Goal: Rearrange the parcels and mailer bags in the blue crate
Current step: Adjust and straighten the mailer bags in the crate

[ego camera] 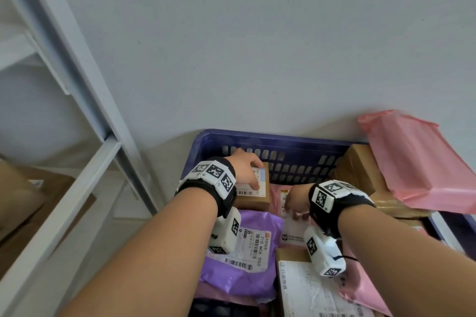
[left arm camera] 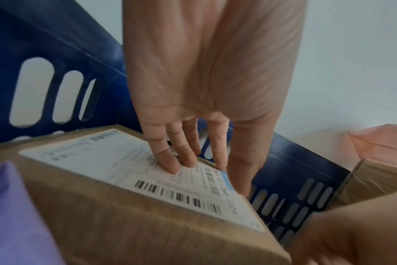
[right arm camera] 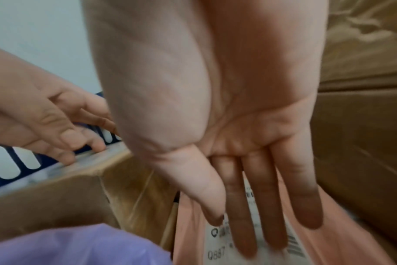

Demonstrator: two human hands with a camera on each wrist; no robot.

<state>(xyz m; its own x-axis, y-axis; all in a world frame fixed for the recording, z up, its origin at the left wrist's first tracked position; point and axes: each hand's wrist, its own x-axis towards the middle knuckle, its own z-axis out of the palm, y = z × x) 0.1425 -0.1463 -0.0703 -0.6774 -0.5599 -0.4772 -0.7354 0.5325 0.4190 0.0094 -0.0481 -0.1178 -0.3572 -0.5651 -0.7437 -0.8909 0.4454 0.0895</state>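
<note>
A blue crate (ego camera: 283,141) stands against a grey wall, full of parcels. My left hand (ego camera: 253,175) rests on a small cardboard box (ego camera: 253,201) in the crate's back left corner. Its straight fingers (left arm camera: 170,161) touch the box's white label and the thumb lies along the box's right edge. My right hand (ego camera: 293,207) lies flat, fingers (right arm camera: 261,224) straight, on the label of a pink mailer bag (ego camera: 276,194) beside that box. A purple mailer bag (ego camera: 244,273) lies in front of the small box, under my left forearm.
A taped brown box (ego camera: 358,170) fills the crate's back right, with a large pink bag (ego camera: 417,162) on top of it. Another labelled carton (ego camera: 309,291) sits at the front. A white metal rack (ego camera: 85,110) holding cardboard boxes (ego camera: 25,201) stands to the left.
</note>
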